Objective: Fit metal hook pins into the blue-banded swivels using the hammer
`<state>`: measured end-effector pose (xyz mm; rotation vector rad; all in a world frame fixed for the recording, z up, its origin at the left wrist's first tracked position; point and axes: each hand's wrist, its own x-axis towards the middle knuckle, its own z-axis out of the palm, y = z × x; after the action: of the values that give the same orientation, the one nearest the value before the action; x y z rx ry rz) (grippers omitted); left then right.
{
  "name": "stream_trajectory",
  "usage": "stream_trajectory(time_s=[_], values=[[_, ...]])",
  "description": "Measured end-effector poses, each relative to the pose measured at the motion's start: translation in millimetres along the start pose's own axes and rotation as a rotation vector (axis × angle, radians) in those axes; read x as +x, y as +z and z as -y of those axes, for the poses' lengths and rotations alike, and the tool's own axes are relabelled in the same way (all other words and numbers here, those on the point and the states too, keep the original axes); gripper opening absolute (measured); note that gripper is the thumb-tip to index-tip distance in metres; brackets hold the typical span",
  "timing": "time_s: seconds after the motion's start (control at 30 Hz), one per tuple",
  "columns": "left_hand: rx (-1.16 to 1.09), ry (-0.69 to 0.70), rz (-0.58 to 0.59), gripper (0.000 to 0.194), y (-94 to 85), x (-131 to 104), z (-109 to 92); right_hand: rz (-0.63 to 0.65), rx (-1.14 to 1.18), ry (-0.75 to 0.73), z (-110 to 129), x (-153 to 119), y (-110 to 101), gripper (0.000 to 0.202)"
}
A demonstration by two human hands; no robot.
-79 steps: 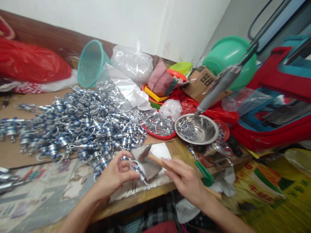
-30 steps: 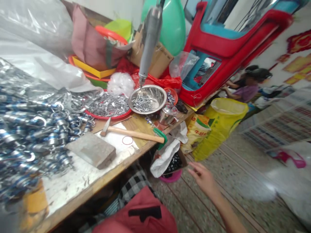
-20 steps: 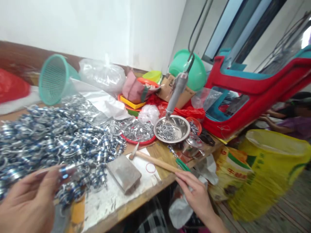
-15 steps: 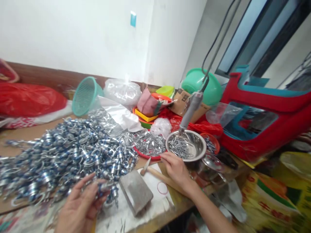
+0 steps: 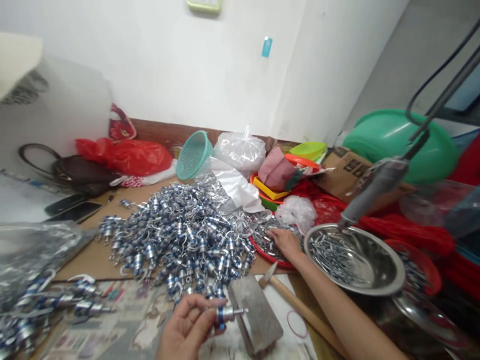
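Observation:
My left hand [image 5: 187,325] pinches a small blue-and-silver metal fitting [image 5: 225,314], its thin pin pointing right. Just beyond the fitting lies a grey metal block [image 5: 257,317] on a white sheet. My right hand [image 5: 287,245] reaches into a red tray [image 5: 258,248] of small shiny metal pieces, fingertips drawn together among them. Whatever they grip is too small to make out. Under my right forearm rests a hammer with a wooden handle [image 5: 300,305]. A large heap of similar blue-and-silver fittings [image 5: 180,230] spreads beyond my left hand.
A steel bowl [image 5: 393,265] of metal pins stands right of my right arm, below a hanging grey power tool [image 5: 375,185]. More fittings [image 5: 78,300] lie at the lower left. Behind are a teal basket [image 5: 193,155], a clear bag [image 5: 240,152] and a green basin [image 5: 397,142].
The view has turned left, so the scene sits further right. My right hand has moved from beside the steel bowl into the red tray. My left hand keeps a fitting, now nearer the block.

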<state>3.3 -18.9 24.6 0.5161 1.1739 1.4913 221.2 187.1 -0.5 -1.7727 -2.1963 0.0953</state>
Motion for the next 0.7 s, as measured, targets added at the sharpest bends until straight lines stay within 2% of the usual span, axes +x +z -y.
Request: stream_trajectory(time_s=[0.17,0.3,0.37,0.43,0.5,0.6,0.7], values=[[0.168,0.152,0.05,0.015,3.4,-4.4,1.7,-0.095,0.112,0.047,1.4,-9.5,-22.2,0.019],[0.37,0.3,0.101,0.007,7.1,-5.6,5.6,-0.108,0.298,0.036,31.1,-47.8,-43.7,0.019],[0.396,0.271,0.09,0.007,8.2,-6.5,8.1,-0.08,0.428,-0.043,56.6,-80.6,-53.9,0.016],[0.331,0.195,0.083,0.02,9.0,-7.5,9.7,-0.05,0.781,-0.282,82.1,-114.1,-62.4,0.017],[0.257,0.145,0.112,0.032,9.5,-8.2,9.9,-0.02,0.905,-0.366,100.8,-140.1,-67.8,0.02],[0.238,0.141,0.165,0.035,9.7,-8.4,7.6,-0.032,0.914,-0.4,111.1,-158.4,-68.8,0.021],[0.269,0.156,0.176,0.033,9.1,-8.8,3.9,-0.091,0.881,-0.457,108.4,-159.9,-64.5,0.02]])
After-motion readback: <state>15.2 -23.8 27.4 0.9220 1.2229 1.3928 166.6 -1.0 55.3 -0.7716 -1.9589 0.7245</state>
